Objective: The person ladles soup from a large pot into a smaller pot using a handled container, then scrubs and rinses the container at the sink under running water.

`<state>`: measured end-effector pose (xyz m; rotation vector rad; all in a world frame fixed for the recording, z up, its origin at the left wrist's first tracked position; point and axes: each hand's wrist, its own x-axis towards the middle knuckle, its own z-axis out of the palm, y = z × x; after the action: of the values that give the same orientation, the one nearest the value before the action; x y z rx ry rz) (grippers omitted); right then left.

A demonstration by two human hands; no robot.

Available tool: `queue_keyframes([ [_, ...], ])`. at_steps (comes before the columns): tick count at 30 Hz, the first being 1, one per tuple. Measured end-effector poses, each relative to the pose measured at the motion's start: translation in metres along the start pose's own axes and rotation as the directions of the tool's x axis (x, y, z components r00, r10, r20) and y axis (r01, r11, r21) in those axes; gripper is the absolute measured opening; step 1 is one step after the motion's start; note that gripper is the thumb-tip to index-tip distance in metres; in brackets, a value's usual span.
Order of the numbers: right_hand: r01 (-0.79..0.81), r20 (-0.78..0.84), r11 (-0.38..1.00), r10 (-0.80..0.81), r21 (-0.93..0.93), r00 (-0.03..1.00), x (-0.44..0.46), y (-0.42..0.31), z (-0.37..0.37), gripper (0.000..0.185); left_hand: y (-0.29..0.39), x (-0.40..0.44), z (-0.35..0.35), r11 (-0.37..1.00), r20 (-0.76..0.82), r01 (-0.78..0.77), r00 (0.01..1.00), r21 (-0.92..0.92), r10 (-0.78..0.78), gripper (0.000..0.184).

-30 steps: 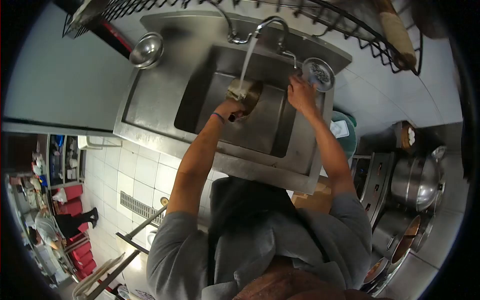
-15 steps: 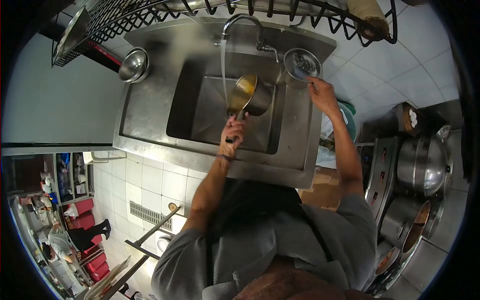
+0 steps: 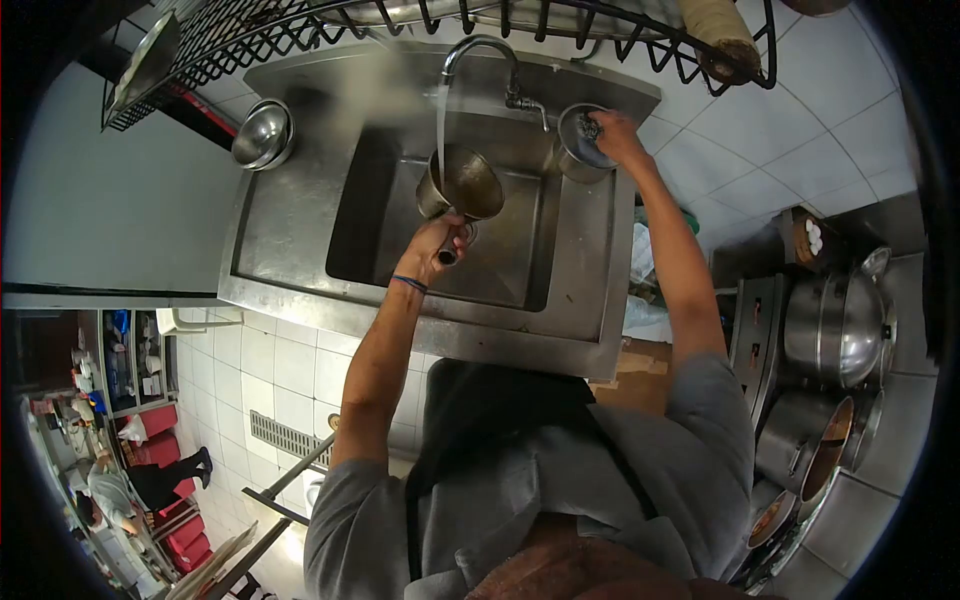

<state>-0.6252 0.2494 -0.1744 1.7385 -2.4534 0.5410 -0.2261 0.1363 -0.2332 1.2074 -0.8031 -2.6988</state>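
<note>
Over the steel sink (image 3: 500,275), my left hand (image 3: 437,243) is closed round the handle of a metal saucepan (image 3: 472,185). Water runs from the curved faucet (image 3: 480,42) into the pan, whose inside looks brownish. My right hand (image 3: 618,138) reaches into a round metal container (image 3: 580,160) on the sink's right ledge. Its fingers are pressed together at a dark metal scouring pad (image 3: 592,128), which they partly cover.
Two nested metal bowls (image 3: 263,137) stand on the left drainboard. A black wire rack (image 3: 400,25) hangs above the sink. Large pots (image 3: 800,440) stand at the right. Another person (image 3: 125,490) is far off at the lower left.
The saucepan has tipped from its side to face upward under the water, and my left hand moved left with it. My right hand went from the container's rim to the scouring pad inside.
</note>
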Motion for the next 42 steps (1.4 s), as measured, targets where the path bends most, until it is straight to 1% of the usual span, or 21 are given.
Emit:
queue_keyframes([
  [4,-0.044,0.191,0.995,0.062,-0.094,0.98,0.011,0.027,0.05,0.057,-0.004,-0.016,-0.002,0.73,-0.135,-0.128,0.947,0.671,0.29,0.025],
  [6,0.002,0.197,0.999,0.006,-0.041,0.98,0.013,0.042,0.065,0.059,-0.026,0.001,-0.039,0.277,-0.143,-0.042,0.775,0.96,0.615,0.035],
  [7,-0.049,0.259,0.996,0.066,-0.073,0.964,0.016,0.037,0.062,0.059,-0.034,0.006,-0.054,0.033,-0.076,0.077,0.665,0.996,0.743,0.04],
  [9,-0.124,0.38,0.982,0.171,-0.144,0.909,0.018,0.015,0.043,0.059,-0.022,-0.021,-0.042,0.125,-0.169,0.114,0.705,0.986,0.689,0.046],
  [12,-0.233,0.183,0.969,0.245,-0.081,0.952,0.017,0.002,0.024,0.046,-0.016,-0.02,-0.044,0.188,-0.222,0.131,0.746,0.973,0.628,0.046],
  [13,-0.28,0.137,0.957,0.289,-0.078,0.948,0.009,-0.014,-0.001,0.041,-0.027,-0.004,-0.063,-0.105,0.116,-0.062,0.745,0.993,0.657,0.045],
  [14,0.026,-0.199,0.988,-0.057,-0.152,0.978,0.001,0.023,0.018,0.04,-0.016,-0.026,-0.04,0.027,0.299,-0.382,0.762,0.924,0.574,0.043],
  [15,0.058,-0.284,0.947,-0.153,-0.316,0.947,-0.002,0.004,0.002,0.038,-0.048,0.032,-0.07,-0.024,0.323,-0.429,0.642,0.903,0.695,0.039],
  [16,0.34,-0.163,0.757,-0.502,-0.559,0.849,0.001,0.01,-0.011,0.039,-0.05,0.026,-0.059,-0.09,0.333,-0.37,0.672,0.925,0.661,0.035],
  [18,0.053,-0.362,0.974,-0.131,-0.219,0.923,0.01,-0.028,-0.009,0.04,-0.043,0.005,-0.025,0.019,0.176,-0.25,0.731,0.968,0.659,0.031],
  [19,0.206,-0.292,0.97,-0.237,-0.133,0.927,0.019,-0.045,-0.004,0.038,-0.038,-0.001,-0.006,0.089,0.106,-0.217,0.744,0.972,0.66,0.03],
  [21,0.162,-0.131,0.985,-0.168,-0.056,0.977,0.013,-0.116,0.042,0.04,-0.033,-0.005,0.025,0.138,0.083,-0.233,0.74,0.963,0.667,0.031],
  [22,0.361,-0.074,0.93,-0.366,-0.073,0.928,0.006,-0.148,0.068,0.038,-0.04,0.018,0.027,0.027,0.196,-0.316,0.651,0.948,0.733,0.025],
  [24,0.672,0.024,0.728,-0.676,-0.134,0.737,-0.015,-0.241,0.068,0.037,-0.034,-0.012,0.045,0.059,0.171,-0.259,0.776,0.964,0.607,0.021],
  [28,0.519,0.01,0.834,-0.53,0.185,0.848,0.028,-0.23,0.142,0.04,-0.045,-0.013,0.017,0.051,0.051,-0.095,0.833,0.994,0.551,0.024],
  [31,-0.174,0.423,0.929,0.021,0.326,0.906,0.046,-0.22,0.144,0.039,-0.053,-0.03,0.009,0.347,-0.182,-0.079,0.731,0.934,0.658,0.025],
  [33,0.415,0.235,0.875,-0.471,0.251,0.85,0.027,-0.258,0.137,0.034,-0.043,-0.028,-0.003,0.248,-0.093,-0.122,0.704,0.961,0.704,0.023],
  [35,0.847,0.124,0.528,-0.845,0.052,0.519,-0.003,-0.289,0.116,0.031,-0.037,-0.009,-0.009,0.146,-0.004,-0.161,0.661,0.976,0.751,0.021],
  [36,0.854,0.146,0.521,-0.845,0.009,0.514,-0.002,-0.293,0.111,0.029,-0.033,-0.012,-0.008,0.117,0.016,-0.154,0.666,0.981,0.746,0.021],
  [40,0.417,-0.085,0.878,-0.408,0.237,0.909,0.076,-0.195,0.193,0.035,-0.022,-0.032,0.01,0.277,-0.151,-0.023,0.795,0.96,0.587,0.023],
  [42,0.462,-0.034,0.867,-0.464,0.185,0.885,0.069,-0.194,0.181,0.033,-0.023,-0.023,0.009,0.327,-0.183,-0.018,0.798,0.945,0.573,0.022],
])
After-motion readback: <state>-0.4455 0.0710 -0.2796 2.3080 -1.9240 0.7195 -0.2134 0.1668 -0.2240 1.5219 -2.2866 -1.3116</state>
